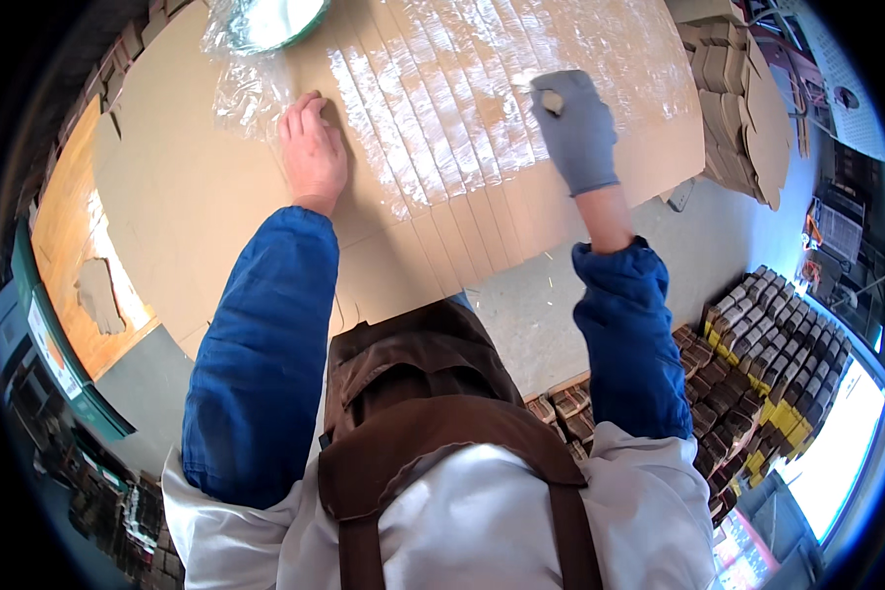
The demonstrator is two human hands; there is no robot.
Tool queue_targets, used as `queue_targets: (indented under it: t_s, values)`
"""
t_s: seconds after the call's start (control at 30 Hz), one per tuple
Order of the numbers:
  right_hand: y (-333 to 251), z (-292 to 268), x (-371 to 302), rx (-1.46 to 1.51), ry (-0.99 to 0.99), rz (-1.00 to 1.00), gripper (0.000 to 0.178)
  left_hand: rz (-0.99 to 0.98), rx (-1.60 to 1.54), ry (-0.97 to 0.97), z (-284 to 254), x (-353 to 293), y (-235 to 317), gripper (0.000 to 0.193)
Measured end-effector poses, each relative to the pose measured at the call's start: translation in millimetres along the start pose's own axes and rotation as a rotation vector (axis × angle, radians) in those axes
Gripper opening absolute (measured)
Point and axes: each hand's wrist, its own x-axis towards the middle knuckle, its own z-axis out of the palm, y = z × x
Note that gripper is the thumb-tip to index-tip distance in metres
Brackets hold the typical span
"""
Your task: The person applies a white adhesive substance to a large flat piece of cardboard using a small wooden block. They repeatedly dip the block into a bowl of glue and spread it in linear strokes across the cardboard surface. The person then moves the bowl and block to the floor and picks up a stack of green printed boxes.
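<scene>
My left hand (312,147) is bare and lies on brown cardboard, its fingers stretched out. It rests beside crumpled clear plastic film (249,93) and left of a row of overlapping cardboard sheets (462,228). A shiny wet-looking whitish coating (433,128) covers the stepped edges of these sheets. Over their right part is my right hand (575,123), in a grey glove and closed. It grips what looks like a brush (525,79), mostly hidden by the glove; only a pale end shows. A round green-rimmed bowl (283,29) with something whitish inside sits on the film.
Stacked cut cardboard pieces (742,108) stand at the far right. Bundled dark and yellow pieces (772,344) lie in rows on the lower right. At the left, a wooden surface (93,265) carries a torn cardboard scrap (98,295). Grey floor (526,315) shows below the sheets.
</scene>
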Motion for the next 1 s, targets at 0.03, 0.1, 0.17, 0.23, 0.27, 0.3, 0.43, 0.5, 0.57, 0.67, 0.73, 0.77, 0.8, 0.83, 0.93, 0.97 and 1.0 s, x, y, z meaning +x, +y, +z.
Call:
queue_targets:
  t_s: [0.03, 0.1, 0.17, 0.23, 0.27, 0.3, 0.43, 0.5, 0.57, 0.67, 0.73, 0.77, 0.8, 0.83, 0.93, 0.97, 1.0]
  values:
    - [4, -10, 0, 0.026, 0.013, -0.005, 0.012, -0.002, 0.013, 0.000, -1, 0, -2, 0.035]
    - [7, -25, -7, 0.078, 0.040, -0.016, 0.014, -0.005, 0.018, -0.010, 0, 0, -2, 0.035]
    - [-12, -17, -28, 0.210, 0.009, -0.095, 0.014, -0.004, 0.011, -0.021, 2, 3, -2, 0.034]
    - [-44, 1, -50, 0.193, -0.173, -0.177, 0.014, -0.003, 0.026, -0.029, 3, 3, 0, 0.032]
    - [-36, 2, -51, 0.162, -0.185, -0.116, 0.014, 0.005, 0.028, -0.033, 3, 4, 1, 0.032]
    - [-23, 2, -51, 0.130, -0.196, -0.056, 0.013, 0.014, 0.031, -0.036, 2, 4, 2, 0.032]
    - [36, -14, -31, 0.011, 0.008, 0.174, 0.012, -0.025, 0.030, -0.052, -1, 3, 2, 0.032]
    - [4, -16, -45, 0.190, -0.015, 0.085, 0.015, -0.012, 0.038, -0.045, -2, 4, 2, 0.032]
    - [-36, -1, -69, 0.046, -0.100, -0.261, 0.024, 0.011, 0.041, -0.051, 0, 4, 8, 0.032]
    - [-22, 13, -55, 0.081, -0.196, -0.153, 0.020, 0.004, 0.038, -0.047, 2, 4, 6, 0.036]
    - [7, 13, -24, 0.051, -0.086, 0.026, 0.015, -0.030, 0.077, -0.050, -4, 2, 2, 0.033]
    - [15, 3, -8, -0.041, -0.102, 0.105, 0.011, -0.030, 0.073, -0.049, -3, 2, 3, 0.033]
    - [8, 1, -10, 0.043, -0.066, 0.067, 0.010, -0.032, 0.069, -0.048, -4, 3, 4, 0.033]
    - [0, -2, -14, 0.121, -0.032, 0.034, 0.010, -0.032, 0.058, -0.051, -3, 3, 6, 0.033]
    - [-8, 18, -19, 0.008, -0.164, -0.200, 0.011, -0.021, 0.067, -0.044, -3, 4, 8, 0.032]
    - [-4, 18, -14, 0.024, -0.148, -0.128, 0.013, -0.025, 0.066, -0.050, -4, 4, 8, 0.032]
    - [4, 18, -2, 0.040, -0.131, -0.055, 0.014, -0.028, 0.066, -0.056, -4, 3, 8, 0.032]
